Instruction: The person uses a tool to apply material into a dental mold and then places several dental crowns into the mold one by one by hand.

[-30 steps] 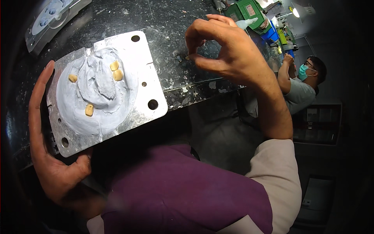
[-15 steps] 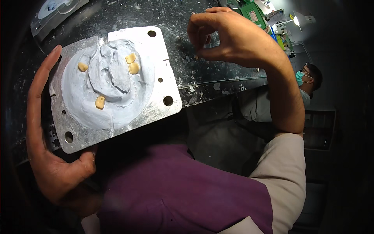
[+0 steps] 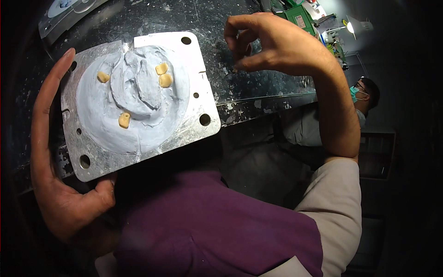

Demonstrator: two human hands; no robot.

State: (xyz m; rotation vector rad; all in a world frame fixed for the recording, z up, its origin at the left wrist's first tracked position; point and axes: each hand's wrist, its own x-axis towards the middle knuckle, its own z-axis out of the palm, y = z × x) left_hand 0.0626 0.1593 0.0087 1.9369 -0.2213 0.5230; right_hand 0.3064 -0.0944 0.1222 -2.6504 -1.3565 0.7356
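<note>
My left hand [image 3: 64, 194] grips a square metal dental flask half [image 3: 194, 92] by its left side, fingers along the edge and thumb under the near corner. The plate is held tilted above the bench edge. Pale blue-grey plaster [image 3: 101, 129] fills its round middle, with a rough curved ridge in the centre. Several yellowish tooth-like pieces are set in it: one at the left [image 3: 103, 77], a pair at the right [image 3: 164, 75] and one near the front [image 3: 124, 120]. Off the plate's right side, my right hand [image 3: 267, 44] hovers with fingers curled toward the thumb; whatever they pinch is too small to make out.
Under the plate runs a dark, speckled bench [image 3: 203, 23]. Another metal flask part [image 3: 69, 18] lies at the far left. Green boxes [image 3: 300, 18] and a lit lamp [image 3: 357, 25] stand at the far right. A masked person [image 3: 364, 92] is beyond the bench to the right.
The flask half has shifted slightly right in the view, still in my left hand. My right hand has moved a little to the right, fingers still curled.
</note>
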